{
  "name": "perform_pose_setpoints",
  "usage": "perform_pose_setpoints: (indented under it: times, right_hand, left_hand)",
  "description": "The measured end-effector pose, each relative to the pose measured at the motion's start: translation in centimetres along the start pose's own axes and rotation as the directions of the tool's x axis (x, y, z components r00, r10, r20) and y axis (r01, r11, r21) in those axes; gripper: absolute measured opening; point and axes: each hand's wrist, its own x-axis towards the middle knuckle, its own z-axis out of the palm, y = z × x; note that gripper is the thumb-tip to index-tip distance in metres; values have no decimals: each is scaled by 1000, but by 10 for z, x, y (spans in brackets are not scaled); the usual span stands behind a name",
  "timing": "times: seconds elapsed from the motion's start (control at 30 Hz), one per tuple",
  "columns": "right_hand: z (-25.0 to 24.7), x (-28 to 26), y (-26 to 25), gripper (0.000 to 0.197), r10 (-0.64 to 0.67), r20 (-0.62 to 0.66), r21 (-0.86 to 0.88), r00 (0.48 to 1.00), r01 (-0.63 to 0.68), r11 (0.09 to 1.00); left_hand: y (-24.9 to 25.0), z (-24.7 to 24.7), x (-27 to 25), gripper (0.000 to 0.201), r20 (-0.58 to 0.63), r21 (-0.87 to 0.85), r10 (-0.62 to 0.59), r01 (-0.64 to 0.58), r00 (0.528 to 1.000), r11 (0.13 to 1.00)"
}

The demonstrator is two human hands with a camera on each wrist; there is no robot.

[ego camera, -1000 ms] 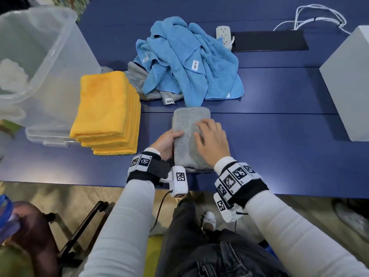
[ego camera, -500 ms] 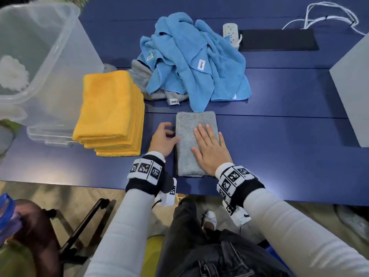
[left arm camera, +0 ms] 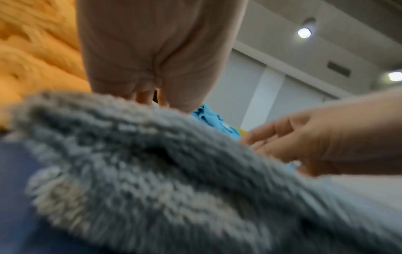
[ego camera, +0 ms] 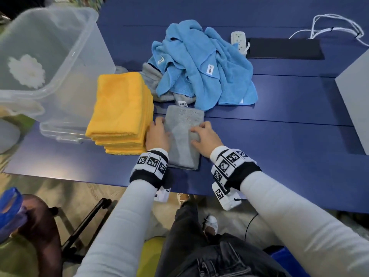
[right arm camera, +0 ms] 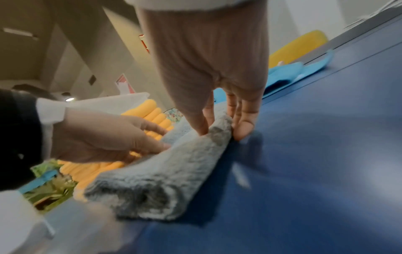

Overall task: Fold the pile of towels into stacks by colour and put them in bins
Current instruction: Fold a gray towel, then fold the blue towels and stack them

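A folded grey towel [ego camera: 182, 148] lies near the front edge of the blue table [ego camera: 279, 152]. My left hand [ego camera: 162, 126] holds its left edge, thumb on top. My right hand [ego camera: 196, 129] has curled fingers on its right edge. In the right wrist view the right hand [right arm camera: 219, 133] pinches that edge and lifts it off the table. A stack of folded yellow towels [ego camera: 121, 112] sits just left of my left hand. Behind lies a loose pile of blue towels [ego camera: 201, 62] over an unfolded grey towel [ego camera: 151, 76].
A clear plastic bin [ego camera: 65, 56] stands at the left, touching the yellow stack. A white box [ego camera: 355, 100] stands at the right edge. At the back lie a power strip [ego camera: 239, 40], a black pad [ego camera: 283, 48] and white cables [ego camera: 337, 27].
My right hand was flat on top of the grey towel and now grips its right edge. My left hand has closed in on the left edge.
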Motion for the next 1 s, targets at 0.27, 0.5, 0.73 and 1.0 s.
perform_pose_setpoints:
  times: [0.27, 0.5, 0.73, 1.0]
  right_hand:
    - [11, 42, -40, 41, -4, 39, -98, 999, 7, 995]
    - [17, 44, -33, 43, -34, 97, -83, 995, 43, 996]
    - [4, 46, -23, 48, -104, 191, -102, 976, 125, 987]
    - [-72, 79, -15, 27, -80, -276, -133, 958, 45, 990]
  left_hand:
    - [5, 3, 7, 49, 24, 245, 206, -205, 978, 948]
    - [-17, 22, 13, 62, 284, 316, 47, -140, 958, 939]
    - [-33, 15, 14, 66, 331, 333, 62, -178, 941, 926]
    - [-22, 8, 14, 69, 332, 272, 45, -142, 942, 952]
